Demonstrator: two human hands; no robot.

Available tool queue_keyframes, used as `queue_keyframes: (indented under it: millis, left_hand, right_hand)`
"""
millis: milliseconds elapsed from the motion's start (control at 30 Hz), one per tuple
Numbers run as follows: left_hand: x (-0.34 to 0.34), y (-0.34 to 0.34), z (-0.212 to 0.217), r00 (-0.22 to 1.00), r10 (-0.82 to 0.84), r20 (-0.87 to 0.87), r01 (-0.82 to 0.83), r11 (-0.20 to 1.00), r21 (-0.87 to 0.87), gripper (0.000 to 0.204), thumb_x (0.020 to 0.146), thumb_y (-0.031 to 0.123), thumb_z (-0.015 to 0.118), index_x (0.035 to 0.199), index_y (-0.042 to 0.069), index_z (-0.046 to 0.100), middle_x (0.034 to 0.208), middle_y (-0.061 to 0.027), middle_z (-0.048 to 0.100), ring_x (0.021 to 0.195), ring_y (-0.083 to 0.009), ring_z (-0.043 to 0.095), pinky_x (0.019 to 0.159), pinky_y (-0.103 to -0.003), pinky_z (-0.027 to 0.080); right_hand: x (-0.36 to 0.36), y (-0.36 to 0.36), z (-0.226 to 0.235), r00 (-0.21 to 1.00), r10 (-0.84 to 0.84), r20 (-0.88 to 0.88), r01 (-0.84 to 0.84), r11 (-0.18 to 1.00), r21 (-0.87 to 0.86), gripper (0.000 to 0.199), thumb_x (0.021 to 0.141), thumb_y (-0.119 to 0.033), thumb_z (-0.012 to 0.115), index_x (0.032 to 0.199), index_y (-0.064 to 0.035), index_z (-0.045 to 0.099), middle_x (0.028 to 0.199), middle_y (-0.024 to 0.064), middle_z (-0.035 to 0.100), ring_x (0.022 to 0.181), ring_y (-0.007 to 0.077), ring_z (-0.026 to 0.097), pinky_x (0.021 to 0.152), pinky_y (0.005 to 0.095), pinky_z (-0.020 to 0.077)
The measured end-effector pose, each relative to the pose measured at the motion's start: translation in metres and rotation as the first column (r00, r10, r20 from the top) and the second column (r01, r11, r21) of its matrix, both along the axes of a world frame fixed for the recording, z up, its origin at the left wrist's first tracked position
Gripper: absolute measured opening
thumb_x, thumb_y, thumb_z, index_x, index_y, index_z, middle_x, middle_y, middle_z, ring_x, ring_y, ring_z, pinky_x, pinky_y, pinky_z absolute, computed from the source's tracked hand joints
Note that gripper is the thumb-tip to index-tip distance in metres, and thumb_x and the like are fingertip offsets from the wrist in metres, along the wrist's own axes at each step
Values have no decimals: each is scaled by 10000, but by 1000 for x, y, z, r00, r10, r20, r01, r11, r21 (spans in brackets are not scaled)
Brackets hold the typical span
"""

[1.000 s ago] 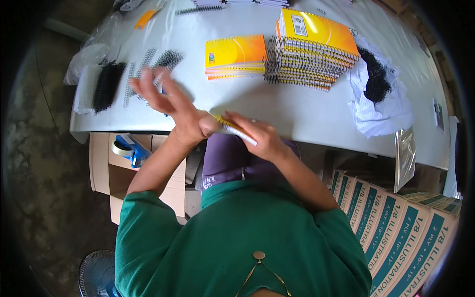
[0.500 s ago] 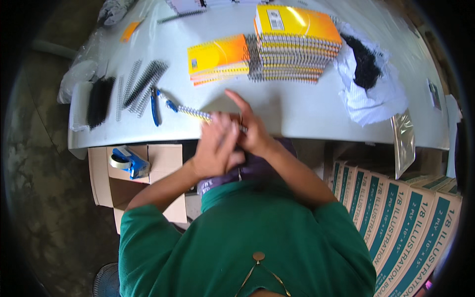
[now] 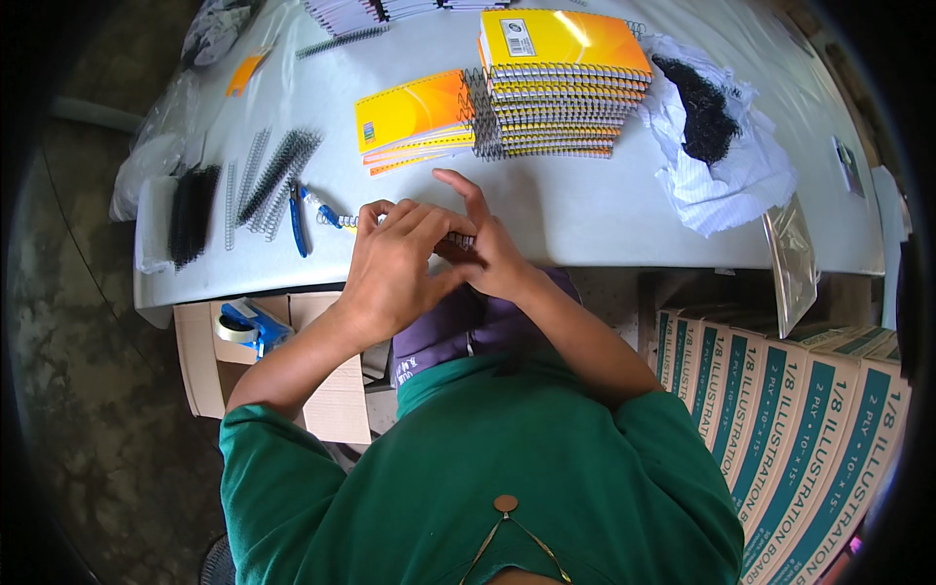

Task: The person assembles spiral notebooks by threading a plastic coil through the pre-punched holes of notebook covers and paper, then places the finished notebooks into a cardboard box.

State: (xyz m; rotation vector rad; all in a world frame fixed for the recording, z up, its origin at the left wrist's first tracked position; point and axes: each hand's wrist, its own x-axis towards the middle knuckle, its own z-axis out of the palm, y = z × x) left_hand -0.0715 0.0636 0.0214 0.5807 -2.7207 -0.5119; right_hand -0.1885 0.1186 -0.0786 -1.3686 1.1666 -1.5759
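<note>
At the table's front edge I hold a spiral notebook (image 3: 350,224), seen almost edge-on; its coil shows to the left of my fingers and between my hands, while the rest is hidden. My left hand (image 3: 395,258) curls over it from above, thumb pointing right. On its right end, my right hand (image 3: 499,255) grips with the index finger raised. Blue-handled pliers (image 3: 298,222) lie just left of the notebook. Beyond my hands sits a short stack of yellow-orange notebooks (image 3: 414,112), beside a taller stack of coil-bound ones (image 3: 565,49).
Loose black coils (image 3: 278,175) and a dense coil bundle (image 3: 193,214) lie at left. Black coil scraps (image 3: 697,112) rest on white wrapping (image 3: 726,195) at right. Below the table are an open carton (image 3: 336,400) with a tape dispenser (image 3: 255,327), and a row of boxes (image 3: 780,419).
My left hand has shifted left along the notebook and covers more of its coil. My right hand stays at the right end, index finger still raised. The view has shifted slightly.
</note>
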Motion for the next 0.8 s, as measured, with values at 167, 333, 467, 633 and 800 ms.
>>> queue_keyframes:
  millis: [167,333,467,633,800]
  left_hand:
    - [-1,0,-5,998,-42,-40,35,986,-164,205,686,145,721,863,121,620,845,1,641,816,-172,589,815,-366,341]
    - [-2,-7,8,996,-65,56,74,981,-178,184,671,166,732,819,127,630,792,5,632,799,-174,582,845,-360,350]
    - [-8,-4,27,999,-20,41,31,952,-304,284,645,201,757,884,108,635,901,-51,611,824,-195,574,893,-353,335]
    - [-32,-21,80,844,120,-522,-213,969,-122,495,710,199,748,1110,7,528,1094,-102,546,923,-183,561,887,-328,372]
    - [-121,-6,65,463,238,-854,184,917,355,190,896,38,494,1080,-9,504,999,-113,579,888,-180,558,805,-265,418]
  right_hand:
    - [-1,0,1,992,-60,-115,60,998,-4,763,736,61,569,1355,-131,166,842,173,623,829,356,622,706,392,480]
    - [-1,2,5,991,1,-134,5,999,44,743,740,65,565,1344,-104,169,808,162,617,779,341,629,689,373,477]
    - [-10,13,26,998,59,-2,-58,995,83,696,763,81,558,1326,-62,175,867,135,605,818,268,630,699,336,478]
    - [-77,25,106,888,-332,319,449,778,-440,337,834,-49,570,1130,-40,409,1015,80,492,929,144,518,825,279,449]
    - [-116,-19,135,686,-717,122,679,571,-462,374,952,-303,408,1167,3,420,1055,134,485,1017,220,481,941,331,359]
